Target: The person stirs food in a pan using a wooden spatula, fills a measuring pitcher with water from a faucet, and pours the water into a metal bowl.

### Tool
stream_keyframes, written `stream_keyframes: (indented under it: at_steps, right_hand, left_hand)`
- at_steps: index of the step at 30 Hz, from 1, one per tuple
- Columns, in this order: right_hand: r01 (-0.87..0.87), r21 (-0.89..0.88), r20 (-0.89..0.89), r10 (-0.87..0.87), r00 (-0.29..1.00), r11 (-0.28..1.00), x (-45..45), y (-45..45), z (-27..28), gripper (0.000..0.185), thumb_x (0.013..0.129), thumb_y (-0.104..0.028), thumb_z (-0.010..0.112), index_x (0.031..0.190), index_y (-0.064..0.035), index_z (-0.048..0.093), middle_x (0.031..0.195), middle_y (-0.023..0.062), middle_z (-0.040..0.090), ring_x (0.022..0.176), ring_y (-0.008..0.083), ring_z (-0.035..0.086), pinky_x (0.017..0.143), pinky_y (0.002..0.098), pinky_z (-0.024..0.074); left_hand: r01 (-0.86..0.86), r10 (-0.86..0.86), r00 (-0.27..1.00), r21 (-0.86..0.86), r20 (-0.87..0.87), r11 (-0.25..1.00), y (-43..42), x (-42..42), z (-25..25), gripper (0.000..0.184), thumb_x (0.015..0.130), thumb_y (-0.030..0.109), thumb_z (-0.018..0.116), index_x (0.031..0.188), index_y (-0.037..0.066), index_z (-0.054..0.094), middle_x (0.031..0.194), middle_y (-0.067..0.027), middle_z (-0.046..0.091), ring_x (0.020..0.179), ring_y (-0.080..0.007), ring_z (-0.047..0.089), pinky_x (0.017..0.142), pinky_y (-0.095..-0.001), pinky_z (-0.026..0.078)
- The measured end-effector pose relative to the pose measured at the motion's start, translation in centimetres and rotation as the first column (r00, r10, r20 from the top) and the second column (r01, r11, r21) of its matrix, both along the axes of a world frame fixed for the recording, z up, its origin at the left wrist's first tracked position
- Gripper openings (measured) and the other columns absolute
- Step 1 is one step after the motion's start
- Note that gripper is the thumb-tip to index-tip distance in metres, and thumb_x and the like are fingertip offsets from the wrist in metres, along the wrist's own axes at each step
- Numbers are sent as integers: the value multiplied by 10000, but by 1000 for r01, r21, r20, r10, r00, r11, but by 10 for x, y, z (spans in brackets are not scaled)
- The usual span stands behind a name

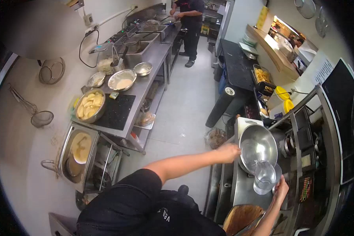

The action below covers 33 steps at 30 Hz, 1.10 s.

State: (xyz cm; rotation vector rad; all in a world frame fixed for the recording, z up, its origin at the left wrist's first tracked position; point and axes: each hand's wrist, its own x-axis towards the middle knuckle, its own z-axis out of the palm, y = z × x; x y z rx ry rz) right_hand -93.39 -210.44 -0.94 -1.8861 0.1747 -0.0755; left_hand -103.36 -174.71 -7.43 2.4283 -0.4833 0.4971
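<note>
At far left, a whisk (23, 100) hangs on the wall below a blurred patch. Farther off, a co-worker (190, 23) is cut off by the top edge. The left hand (227, 153) has its fingers curled at the left rim of a metal bowl (255, 137) on the worktop (244, 190) (whether they grip it, I cannot tell). A clear jug (264, 181) hides the bowl's lower edge, its contents hard to make out; the right hand's (281, 189) fingers, partly hidden, hold it.

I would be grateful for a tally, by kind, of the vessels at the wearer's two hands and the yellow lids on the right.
Metal bowl, at the left hand: 1
Clear pitcher, at the right hand: 1
Yellow lids: 2
Total: 4
</note>
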Motion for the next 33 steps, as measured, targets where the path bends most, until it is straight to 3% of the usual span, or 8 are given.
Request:
stream_keyframes:
  at_steps: [3,6,13,15,19,25,27,33]
  right_hand:
    - [-50,100,-86,58,995,994,17,-13,10,399,840,-298,616,549,-85,445,515,-15,398,422,95,355,396,263,240]
    - [-80,-12,-69,79,995,997,32,-12,20,407,853,-289,606,544,-94,426,497,-23,395,382,78,333,346,250,225]
    - [-193,-160,-175,165,971,968,55,-15,44,435,855,-341,594,553,-66,442,486,14,426,374,101,372,295,263,261]
    - [-232,-205,-173,198,965,951,67,-16,43,449,855,-363,590,558,-57,450,489,23,427,368,110,382,312,273,268]
    - [-321,-342,-206,263,943,883,91,-23,34,442,846,-379,600,601,-21,516,516,18,450,435,98,400,405,280,308]
    - [-416,-369,-200,367,909,831,107,-5,40,472,831,-389,615,589,11,544,543,10,484,499,114,413,465,308,329]
    - [-457,-506,-194,420,887,731,113,1,44,435,845,-359,626,551,-61,509,479,-15,450,398,75,389,384,236,278]
    - [-491,-709,-236,485,842,507,125,28,57,455,848,-338,603,577,24,547,476,47,495,393,118,456,383,283,333]
  left_hand:
    - [-21,75,972,234,-224,972,-54,28,-14,517,725,88,568,1240,94,514,1386,-163,346,1287,-406,298,982,-531,347]
    - [-38,104,967,268,-233,963,-84,44,-38,517,759,147,588,1267,111,495,1390,-185,327,1290,-472,249,1026,-554,285]
    - [-28,93,954,222,-284,975,-86,46,-59,377,807,237,580,1157,96,585,1338,-210,386,1286,-473,249,1060,-539,233]
    - [-88,99,980,69,-175,994,-87,43,-63,248,792,173,564,1008,83,644,1288,-194,450,1268,-472,286,1073,-527,212]
    - [-52,95,967,183,-234,982,-89,43,-64,287,844,189,511,1088,105,637,1254,-201,483,1275,-459,285,1077,-513,212]
    - [-78,106,972,136,-208,988,-86,53,-79,245,768,149,532,963,78,661,1060,-210,570,1223,-442,372,1073,-509,229]
    - [-47,85,965,152,-250,987,-80,51,-67,257,768,145,536,984,102,668,1146,-210,539,1241,-441,353,1077,-500,225]
    - [-127,194,961,305,-198,944,-73,32,-46,441,783,177,537,1222,201,559,1423,-189,267,1341,-413,174,1045,-602,190]
